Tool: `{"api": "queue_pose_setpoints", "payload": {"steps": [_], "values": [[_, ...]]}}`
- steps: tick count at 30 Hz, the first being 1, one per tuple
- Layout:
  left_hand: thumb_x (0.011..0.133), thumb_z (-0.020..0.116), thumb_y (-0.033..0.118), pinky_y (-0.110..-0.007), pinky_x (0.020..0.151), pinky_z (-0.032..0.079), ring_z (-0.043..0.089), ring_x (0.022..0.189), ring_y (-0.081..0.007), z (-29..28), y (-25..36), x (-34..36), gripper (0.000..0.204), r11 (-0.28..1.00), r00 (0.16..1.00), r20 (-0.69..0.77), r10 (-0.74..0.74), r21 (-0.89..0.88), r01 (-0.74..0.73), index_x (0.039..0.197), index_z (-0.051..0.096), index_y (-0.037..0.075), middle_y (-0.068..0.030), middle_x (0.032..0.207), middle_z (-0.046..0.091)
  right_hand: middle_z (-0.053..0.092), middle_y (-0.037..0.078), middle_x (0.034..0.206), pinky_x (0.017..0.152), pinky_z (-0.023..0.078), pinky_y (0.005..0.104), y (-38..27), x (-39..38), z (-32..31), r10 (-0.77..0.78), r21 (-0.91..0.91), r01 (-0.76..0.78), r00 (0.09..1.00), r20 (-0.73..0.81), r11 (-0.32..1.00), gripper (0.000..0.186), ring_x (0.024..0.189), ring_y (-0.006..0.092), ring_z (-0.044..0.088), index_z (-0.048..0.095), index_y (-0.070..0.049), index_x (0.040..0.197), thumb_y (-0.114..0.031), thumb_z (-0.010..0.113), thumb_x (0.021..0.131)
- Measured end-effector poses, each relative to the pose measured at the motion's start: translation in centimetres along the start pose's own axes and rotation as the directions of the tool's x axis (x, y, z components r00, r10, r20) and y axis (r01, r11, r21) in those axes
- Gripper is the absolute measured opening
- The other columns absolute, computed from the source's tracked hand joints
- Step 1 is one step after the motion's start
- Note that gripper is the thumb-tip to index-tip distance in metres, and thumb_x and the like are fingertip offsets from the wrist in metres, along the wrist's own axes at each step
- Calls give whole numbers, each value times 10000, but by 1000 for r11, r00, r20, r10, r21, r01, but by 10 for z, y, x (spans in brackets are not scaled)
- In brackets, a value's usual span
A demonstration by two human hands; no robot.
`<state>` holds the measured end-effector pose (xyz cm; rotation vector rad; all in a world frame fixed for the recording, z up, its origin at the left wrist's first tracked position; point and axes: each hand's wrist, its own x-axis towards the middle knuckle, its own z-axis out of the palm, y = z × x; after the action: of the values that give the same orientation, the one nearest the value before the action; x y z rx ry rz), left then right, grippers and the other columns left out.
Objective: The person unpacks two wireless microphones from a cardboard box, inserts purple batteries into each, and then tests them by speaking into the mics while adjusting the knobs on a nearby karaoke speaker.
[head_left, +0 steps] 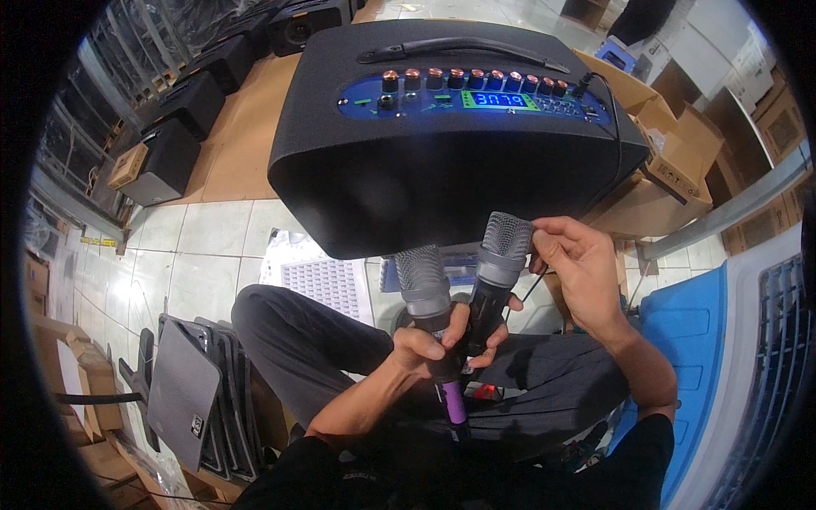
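Note:
My left hand (438, 340) is wrapped round two handheld microphones, side by side with their heads up. The left microphone (422, 280) has a silver mesh head and a purple band low on its dark handle. The right microphone (501, 246) leans to the right and has the same silver mesh head. At that head's right edge is my right hand (582, 263), thumb and forefinger drawn together; whether they pinch anything is hidden. Just beyond stands a large black speaker (450, 187) with a top handle, a row of knobs and a lit blue display. A cable is plugged in at its right.
Printed paper (327, 285) lies on the tiled floor below the speaker. Several grey panels (191, 387) lean at the left. More black speakers (183, 102) line the back left. An open cardboard box (680, 140) stands at the right, above a blue plastic piece (684, 331).

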<state>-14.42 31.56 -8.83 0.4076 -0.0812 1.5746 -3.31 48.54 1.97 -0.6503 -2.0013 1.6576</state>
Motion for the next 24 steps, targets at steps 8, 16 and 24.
{"api": "queue_pose_setpoints", "payload": {"steps": [8, 16, 24], "values": [[605, 751, 208, -367, 647, 488, 511, 1016, -309, -2, -5, 1, 195, 991, 996, 86, -18, -130, 29, 704, 629, 92, -236, 1410, 403, 719, 99, 1037, 796, 533, 271, -4, 0, 1, 12, -17, -10, 989, 144, 1000, 374, 912, 114, 653, 640, 30, 1246, -258, 646, 1007], [613, 752, 202, -410, 743, 480, 532, 1039, -333, 1, -4, 6, 172, 999, 997, 80, -17, 29, 15, 676, 621, 111, -259, 1475, 373, 700, 147, 1132, 921, 529, 305, -3, 0, -6, 95, 151, -128, 974, 207, 980, 372, 1016, 164, 663, 560, 90, 1293, -118, 637, 995], [576, 778, 143, -405, 814, 479, 562, 1044, -313, 5, -4, 0, 209, 935, 993, -109, -38, 347, 73, 711, 633, 76, -250, 1360, 447, 698, 104, 1047, 877, 517, 269, -6, -5, 1, 53, 14, -53, 998, 25, 998, 381, 949, 130, 645, 592, 85, 1219, -152, 715, 948]]}}
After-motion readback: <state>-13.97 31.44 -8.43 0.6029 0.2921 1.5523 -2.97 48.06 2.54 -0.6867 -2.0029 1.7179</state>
